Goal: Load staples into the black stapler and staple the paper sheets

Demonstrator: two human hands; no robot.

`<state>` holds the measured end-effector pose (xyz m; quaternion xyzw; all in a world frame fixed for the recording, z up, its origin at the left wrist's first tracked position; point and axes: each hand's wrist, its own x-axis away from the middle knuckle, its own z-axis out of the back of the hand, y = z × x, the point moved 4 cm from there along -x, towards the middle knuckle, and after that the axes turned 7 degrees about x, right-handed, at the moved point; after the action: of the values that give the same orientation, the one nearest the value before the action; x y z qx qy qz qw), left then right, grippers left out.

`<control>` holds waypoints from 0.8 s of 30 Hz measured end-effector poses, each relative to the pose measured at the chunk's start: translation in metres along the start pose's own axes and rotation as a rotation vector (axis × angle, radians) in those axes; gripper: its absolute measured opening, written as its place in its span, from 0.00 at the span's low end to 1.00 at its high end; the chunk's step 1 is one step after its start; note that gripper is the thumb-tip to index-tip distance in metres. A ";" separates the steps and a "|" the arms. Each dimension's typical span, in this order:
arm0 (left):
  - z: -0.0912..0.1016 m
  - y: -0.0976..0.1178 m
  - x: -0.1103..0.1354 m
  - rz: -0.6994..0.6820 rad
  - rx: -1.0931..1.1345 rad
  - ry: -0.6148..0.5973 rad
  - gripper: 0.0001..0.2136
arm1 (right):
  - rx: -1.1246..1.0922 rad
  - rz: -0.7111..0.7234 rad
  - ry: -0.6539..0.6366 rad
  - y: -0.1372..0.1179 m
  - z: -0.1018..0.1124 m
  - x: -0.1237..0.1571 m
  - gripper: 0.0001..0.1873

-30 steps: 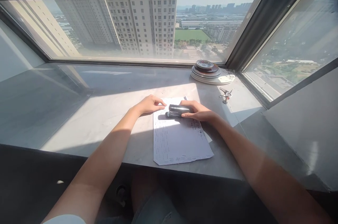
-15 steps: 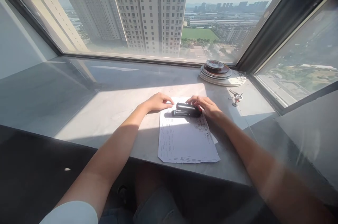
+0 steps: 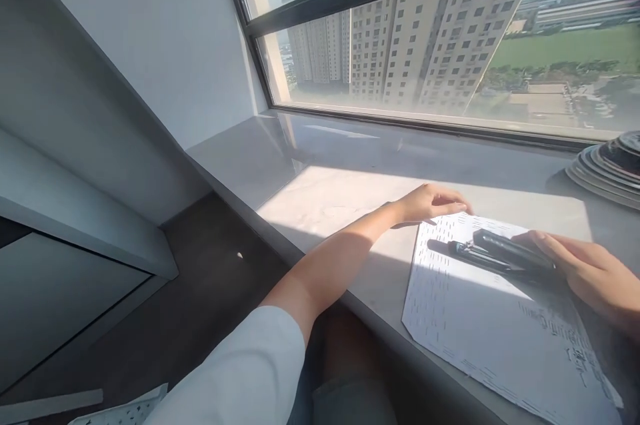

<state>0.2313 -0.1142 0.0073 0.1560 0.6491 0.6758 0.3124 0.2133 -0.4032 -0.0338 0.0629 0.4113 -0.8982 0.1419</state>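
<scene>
A printed sheet of paper lies on the grey stone window sill. My left hand rests flat on the paper's far left corner, fingers stretched out. A black stapler sits across the top of the sheet, its jaws toward the left. My right hand lies over the stapler's rear end with the fingers curled on it.
A stack of plates stands on the sill at the far right, by the window. A white wall and a grey ledge are on the left. A dark floor lies below, with a printed paper scrap at the bottom.
The view has swung sharply to the left, so the paper and hands now sit at the right. The hands and stapler keep about the same places on the paper.
</scene>
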 end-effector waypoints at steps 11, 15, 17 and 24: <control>-0.002 -0.003 -0.007 0.075 -0.004 -0.028 0.20 | 0.002 -0.033 -0.188 -0.050 0.001 0.005 0.36; -0.003 -0.002 -0.008 0.080 0.022 -0.049 0.22 | 0.000 -0.010 -0.186 -0.055 0.001 0.007 0.35; -0.005 -0.001 -0.008 0.088 0.009 -0.067 0.21 | 0.001 -0.005 -0.165 -0.058 0.002 0.008 0.34; -0.008 0.002 -0.006 0.119 -0.056 -0.089 0.22 | 0.028 -0.001 -0.169 -0.060 0.002 0.006 0.34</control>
<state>0.2306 -0.1243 0.0094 0.2152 0.6050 0.7035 0.3046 0.1895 -0.3690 0.0093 -0.0110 0.3851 -0.9061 0.1748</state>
